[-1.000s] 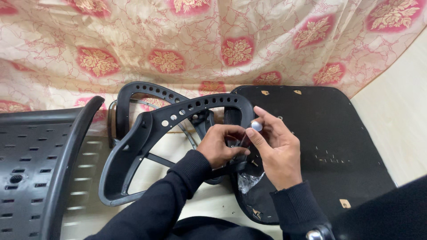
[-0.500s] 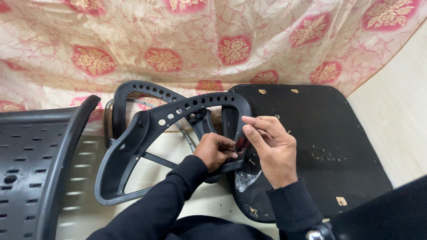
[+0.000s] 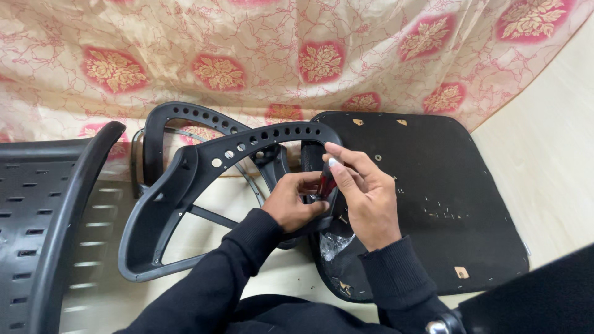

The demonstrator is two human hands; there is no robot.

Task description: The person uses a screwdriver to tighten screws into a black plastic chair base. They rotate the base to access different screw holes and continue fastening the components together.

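Chair back, far left: I see a black slotted plastic chair back (image 3: 37, 222) filling the left edge, lying apart from my hands.
Armrest frame: a black plastic armrest frame (image 3: 204, 185) sits left of centre, a curved loop with a row of small holes along its upper bar and a few pale round dots lower down. Its long axis runs from lower left up to upper right, and the upper end points at my hands. A second, similar black loop (image 3: 179, 120) lies just behind it.
Left hand: my left hand (image 3: 296, 203) is curled closed around the right end of the armrest frame, fingers wrapped on the plastic, black sleeve behind it.
Tool: a small red-and-black tool (image 3: 326, 183) stands between my two hands, roughly upright with a slight tilt; I cannot tell what its tip meets.
Right hand: my right hand (image 3: 366, 198) is pinched shut on the tool, fingertips pressed together over its top.
Seat base: a black square seat base (image 3: 445, 185) lies flat to the right, partly under my right hand, with small holes and pale flecks.
Cloth: a cream cloth (image 3: 260, 55) with red flower medallions covers the background.
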